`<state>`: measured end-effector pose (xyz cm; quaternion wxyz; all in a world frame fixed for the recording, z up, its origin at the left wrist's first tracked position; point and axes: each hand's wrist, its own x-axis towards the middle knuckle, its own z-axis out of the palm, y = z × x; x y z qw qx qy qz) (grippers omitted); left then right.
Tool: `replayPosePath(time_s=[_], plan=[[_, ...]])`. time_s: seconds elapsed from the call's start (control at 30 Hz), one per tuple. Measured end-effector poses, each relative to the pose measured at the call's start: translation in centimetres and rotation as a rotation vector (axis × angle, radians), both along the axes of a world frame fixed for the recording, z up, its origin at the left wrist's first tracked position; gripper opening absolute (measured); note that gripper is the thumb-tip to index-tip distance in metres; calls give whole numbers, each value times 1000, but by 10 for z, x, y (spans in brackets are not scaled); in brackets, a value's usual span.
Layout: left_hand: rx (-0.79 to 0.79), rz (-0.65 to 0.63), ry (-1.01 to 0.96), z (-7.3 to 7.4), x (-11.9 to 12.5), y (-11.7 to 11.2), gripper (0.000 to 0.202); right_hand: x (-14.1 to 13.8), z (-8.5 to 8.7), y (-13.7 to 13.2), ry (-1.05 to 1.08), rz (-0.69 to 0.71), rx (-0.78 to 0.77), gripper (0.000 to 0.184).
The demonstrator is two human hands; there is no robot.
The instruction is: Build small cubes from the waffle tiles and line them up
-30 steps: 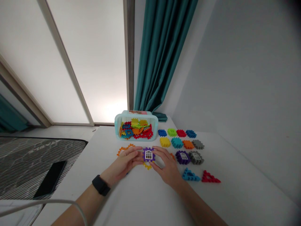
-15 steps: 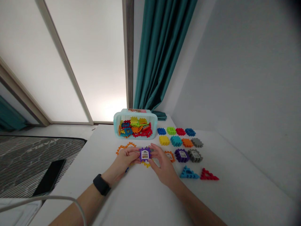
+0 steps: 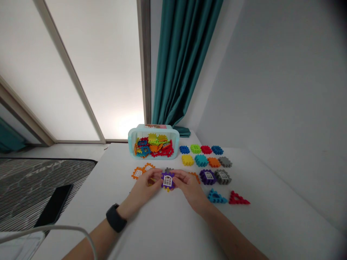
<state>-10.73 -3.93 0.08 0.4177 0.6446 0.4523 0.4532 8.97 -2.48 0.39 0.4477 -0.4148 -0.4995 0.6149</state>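
Note:
A purple square building tile [image 3: 167,180] with a white window grid is gripped at its left edge by my left hand [image 3: 145,188] and at its right edge by my right hand [image 3: 191,187]. Behind and below it show bits of a grey tile [image 3: 168,169] and a yellow tile [image 3: 168,189], both mostly hidden. Two orange window tiles [image 3: 138,173] lie beyond my left hand. Past my right fingers, an orange window tile [image 3: 195,176] is partly covered. A purple window stack [image 3: 208,177] and a grey window stack [image 3: 222,177] are to its right.
A pale blue bin [image 3: 130,144] of mixed tiles stands at the back. Rows of coloured tile stacks, such as the yellow stack [image 3: 187,160], line the right side. Nearer lie blue triangles [image 3: 217,196] and red triangles [image 3: 238,198]. A white cable [image 3: 78,228] curves at lower left.
Both hands have lowered slightly with the purple tile, which now tilts a little. My right fingers have closed in on its right edge. The whole view has shifted slightly.

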Motion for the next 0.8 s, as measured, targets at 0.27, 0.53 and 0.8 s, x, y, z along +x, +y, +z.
replayPosePath(time_s=[0.27, 0.53, 0.8], plan=[[450, -3, 489, 3, -9, -4, 56, 2, -5, 2, -11, -13, 28, 33], [563, 68, 540, 0, -14, -2, 46, 2, 0, 0, -6, -3, 57, 32], [597, 141, 550, 0, -15, -1, 44, 3, 3, -3, 0, 6, 186, 30]])
